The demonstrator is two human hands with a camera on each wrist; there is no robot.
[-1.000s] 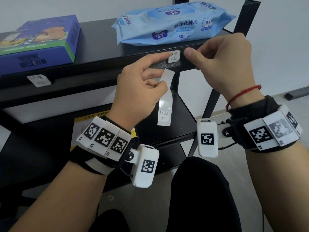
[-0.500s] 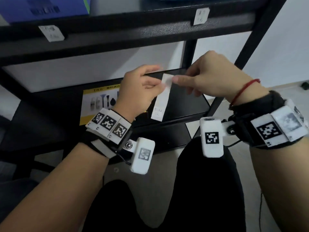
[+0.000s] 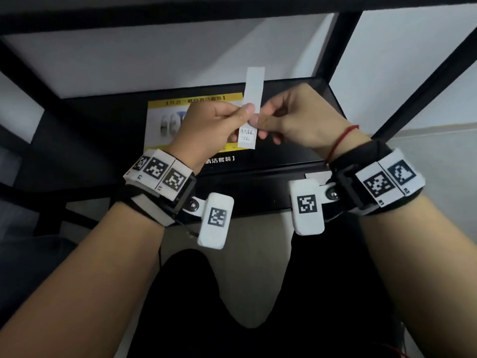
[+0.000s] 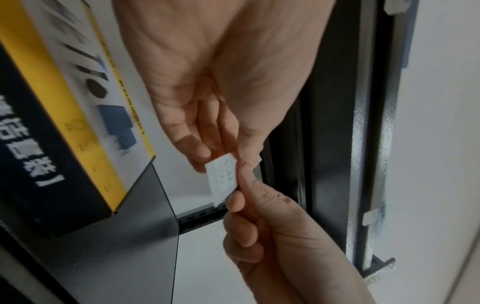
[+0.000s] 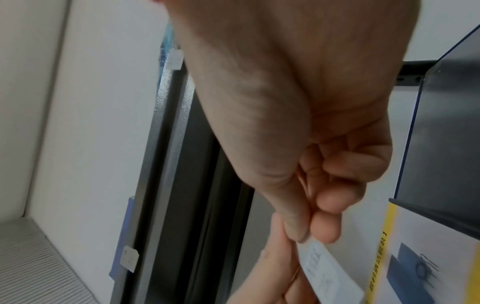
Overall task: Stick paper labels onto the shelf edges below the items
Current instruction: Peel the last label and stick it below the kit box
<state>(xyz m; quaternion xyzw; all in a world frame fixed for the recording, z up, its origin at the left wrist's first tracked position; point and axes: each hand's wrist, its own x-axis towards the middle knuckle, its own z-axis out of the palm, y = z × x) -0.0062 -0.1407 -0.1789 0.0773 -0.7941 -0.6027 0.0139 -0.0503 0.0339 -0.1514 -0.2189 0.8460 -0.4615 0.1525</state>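
Pinched from both sides: a narrow white label strip, held upright in the air. On one side the left hand, thumb and forefinger closed on the strip's middle; on the other the right hand, fingertips meeting it at the same height, remaining fingers curled under. Both grips narrow, both holding the strip and nothing else.

Just below the pinch, handwritten characters on the strip's lower end, too small to read. Above the pinch, the blank upper length standing free, rising past the fingers toward the white wall behind. From the left wrist view, only the written end visible between the two thumbs; from the right wrist view, the same end slanting down out of the fingertips, blurred.

Directly behind the grip, flat on the lower shelf, a black and yellow box with printed product pictures and white characters along its near side. Not touching the strip, as far as can be told.

Below the grip, the lower shelf's front edge, with a small pale label partly hidden by the right wrist's gear. Under each wrist, a strapped band with black-and-white marker tiles and a white camera pod. On the right wrist, a red string bracelet.

Above the grip, the dark underside of the upper shelf; to the right, black frame posts.
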